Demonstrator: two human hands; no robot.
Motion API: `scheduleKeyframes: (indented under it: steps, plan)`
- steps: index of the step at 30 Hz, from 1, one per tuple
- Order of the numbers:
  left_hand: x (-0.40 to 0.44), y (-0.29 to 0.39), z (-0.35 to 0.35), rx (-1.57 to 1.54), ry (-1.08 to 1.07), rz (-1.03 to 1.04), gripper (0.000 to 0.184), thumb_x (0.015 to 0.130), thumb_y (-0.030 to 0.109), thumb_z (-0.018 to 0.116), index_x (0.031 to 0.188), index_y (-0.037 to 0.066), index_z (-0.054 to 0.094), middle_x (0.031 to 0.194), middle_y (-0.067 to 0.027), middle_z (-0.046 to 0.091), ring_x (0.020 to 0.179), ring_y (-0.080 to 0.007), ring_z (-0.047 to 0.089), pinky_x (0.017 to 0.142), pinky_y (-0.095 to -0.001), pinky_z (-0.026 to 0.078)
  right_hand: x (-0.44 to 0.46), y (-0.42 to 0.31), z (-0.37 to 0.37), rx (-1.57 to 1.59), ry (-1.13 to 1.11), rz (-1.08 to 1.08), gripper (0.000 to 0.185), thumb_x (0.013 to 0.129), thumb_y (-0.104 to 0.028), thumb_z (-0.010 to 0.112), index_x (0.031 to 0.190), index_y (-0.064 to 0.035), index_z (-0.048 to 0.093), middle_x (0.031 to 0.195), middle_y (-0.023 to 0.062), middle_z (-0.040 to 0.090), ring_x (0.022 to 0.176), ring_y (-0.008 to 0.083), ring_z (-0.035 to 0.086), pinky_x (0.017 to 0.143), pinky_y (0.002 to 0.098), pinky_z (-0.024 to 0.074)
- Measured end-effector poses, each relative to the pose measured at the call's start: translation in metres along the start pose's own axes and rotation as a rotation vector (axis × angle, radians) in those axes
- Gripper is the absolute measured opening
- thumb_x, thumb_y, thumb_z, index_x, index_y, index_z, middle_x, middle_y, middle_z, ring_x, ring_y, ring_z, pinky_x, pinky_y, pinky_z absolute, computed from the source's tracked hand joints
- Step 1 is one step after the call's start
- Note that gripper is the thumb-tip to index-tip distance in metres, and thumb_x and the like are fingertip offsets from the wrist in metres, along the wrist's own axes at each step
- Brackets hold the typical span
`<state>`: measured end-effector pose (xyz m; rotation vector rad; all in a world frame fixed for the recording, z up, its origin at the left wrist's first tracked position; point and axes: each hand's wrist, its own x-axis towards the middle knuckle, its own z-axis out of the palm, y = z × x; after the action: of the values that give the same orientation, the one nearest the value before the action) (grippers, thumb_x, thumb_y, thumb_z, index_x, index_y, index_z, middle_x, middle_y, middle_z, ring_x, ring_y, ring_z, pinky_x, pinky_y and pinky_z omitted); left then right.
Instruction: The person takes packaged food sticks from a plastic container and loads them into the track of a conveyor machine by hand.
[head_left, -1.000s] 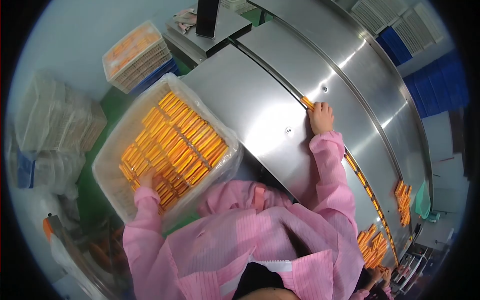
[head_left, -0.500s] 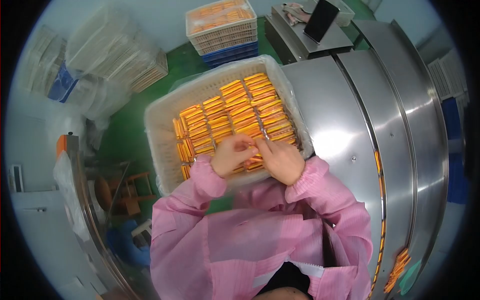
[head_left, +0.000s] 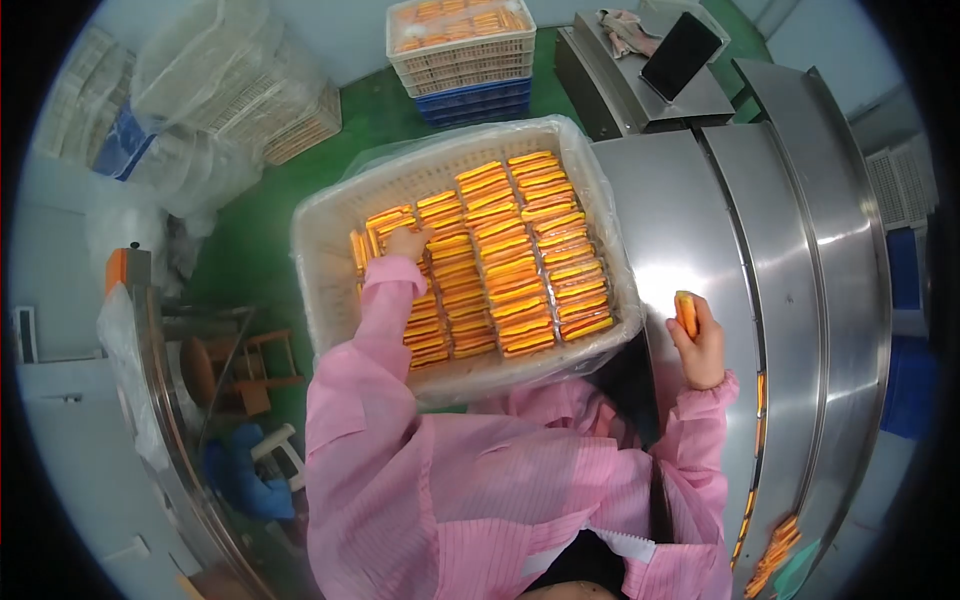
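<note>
Rows of orange-and-yellow wrapped packets [head_left: 505,265] stand packed in a pale plastic crate [head_left: 330,265] with a clear liner. My left hand [head_left: 405,243] reaches down onto packets near the crate's far left part, touching them. Its fingertips are hidden, so whether it grips a packet does not show. Out to the right, above the steel table, my right hand [head_left: 704,350] is closed around an orange-and-yellow packet [head_left: 686,312], which sticks up past the fingers.
A steel table [head_left: 670,215] adjoins the crate's right side, with a channel holding more packets in a line. A pile of packets [head_left: 775,550] lies at its near end. Stacked crates [head_left: 462,60] stand behind, a black tablet [head_left: 682,57] at back right, a wooden stool [head_left: 235,365] at left.
My hands, formerly together over the crate's near edge, have parted. The left moved far and left over the packets; the right moved right over the steel table and now holds a packet.
</note>
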<state>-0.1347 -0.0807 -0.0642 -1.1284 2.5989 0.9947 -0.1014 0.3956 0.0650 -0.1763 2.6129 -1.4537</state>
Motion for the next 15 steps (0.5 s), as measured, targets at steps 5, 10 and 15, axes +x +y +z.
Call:
scheduleKeyframes:
  steps: [5, 10, 15]
  plan:
    - [0.008, -0.007, 0.017, 0.099, 0.164, 0.048, 0.04, 0.066, 0.039, 0.063, 0.074, 0.0, 0.063, 0.067, -0.0189, 0.06, 0.065, -0.0317, 0.06, 0.058, -0.0402, 0.045, 0.006, 0.019, -0.026, -0.027, 0.198, 0.112, 0.031, 0.075, -0.008, 0.058, 0.105, -0.0013, 0.05, 0.08, 0.0125, 0.057, 0.069, 0.0181, 0.055, 0.064, 0.0281, 0.0438]
    - [-0.005, 0.011, 0.02, 0.115, 0.201, 0.014, 0.036, 0.068, 0.033, 0.062, 0.076, -0.002, 0.062, 0.066, -0.0182, 0.06, 0.065, -0.0298, 0.06, 0.059, -0.0404, 0.044, 0.034, 0.093, -0.074, -0.21, 0.329, 0.17, 0.03, 0.08, -0.026, 0.053, 0.101, -0.0038, 0.048, 0.079, 0.0197, 0.057, 0.075, 0.0346, 0.056, 0.065, 0.0379, 0.0426]
    - [0.012, -0.006, 0.034, 0.062, 0.261, -0.007, 0.035, 0.066, 0.029, 0.061, 0.079, -0.003, 0.062, 0.072, -0.0204, 0.06, 0.07, -0.0322, 0.06, 0.063, -0.04, 0.045, 0.076, 0.134, -0.084, -0.5, 0.28, 0.211, 0.03, 0.08, -0.03, 0.052, 0.09, -0.0023, 0.046, 0.082, 0.0211, 0.057, 0.078, 0.0366, 0.055, 0.065, 0.0423, 0.0425]
